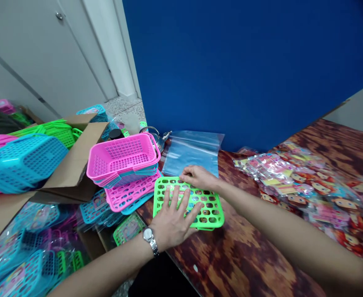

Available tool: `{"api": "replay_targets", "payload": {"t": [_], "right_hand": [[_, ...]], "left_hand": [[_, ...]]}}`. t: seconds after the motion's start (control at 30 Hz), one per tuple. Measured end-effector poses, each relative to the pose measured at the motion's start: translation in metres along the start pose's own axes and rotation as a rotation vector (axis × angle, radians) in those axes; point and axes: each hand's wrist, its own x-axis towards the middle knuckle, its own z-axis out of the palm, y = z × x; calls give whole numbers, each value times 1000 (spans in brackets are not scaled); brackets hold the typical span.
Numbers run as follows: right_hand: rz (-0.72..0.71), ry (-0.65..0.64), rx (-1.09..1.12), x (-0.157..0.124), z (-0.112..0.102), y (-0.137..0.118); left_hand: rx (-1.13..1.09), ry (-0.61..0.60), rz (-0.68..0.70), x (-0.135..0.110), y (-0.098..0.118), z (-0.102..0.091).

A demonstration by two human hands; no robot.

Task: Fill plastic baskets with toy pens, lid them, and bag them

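A green plastic basket with a perforated lid (208, 208) lies on the brown wooden table (249, 251). My left hand (173, 220), with a wristwatch, presses flat on the lid with fingers spread. My right hand (198, 177) grips the lid's far edge. Coloured packets show through the lid's holes. Just behind the basket lies a clear zip bag (192, 152).
A stack of pink and blue baskets (122, 161) sits on pink and blue lids (128, 196) left of the green one. A cardboard box (73, 173) holds more baskets. Bagged cartoon packets (308, 185) pile at right. A blue wall (246, 70) stands behind.
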Motion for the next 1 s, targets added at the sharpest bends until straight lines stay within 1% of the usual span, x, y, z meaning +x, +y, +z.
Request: {"api": "replay_targets", "payload": {"t": [0.17, 0.3, 0.37, 0.5, 0.63, 0.7, 0.8, 0.9, 0.93, 1.0], "right_hand": [[-22, -39, 67, 6, 0, 4], [28, -86, 69, 7, -2, 3], [31, -108, 75, 6, -3, 2], [46, -139, 13, 6, -4, 1], [5, -53, -117, 6, -2, 1], [-16, -15, -137, 2, 0, 0], [15, -39, -58, -16, 5, 0], [52, -20, 47, -48, 14, 3], [55, -1, 80, -60, 18, 5], [67, 41, 167, -81, 27, 9]], "left_hand": [[-87, -7, -1, 2, -3, -2], [-129, -23, -17, 3, -4, -2], [-144, -30, -14, 3, -5, -2], [-168, -44, 5, 6, -7, -3], [-165, -66, -5, 9, -8, -4], [-146, -53, 4, 8, -9, -5], [-155, -38, 107, 1, -10, -10], [-233, -62, 248, -7, -7, -16], [-260, -76, 266, -9, -5, -17], [-291, -89, 252, -10, 0, -16]]}}
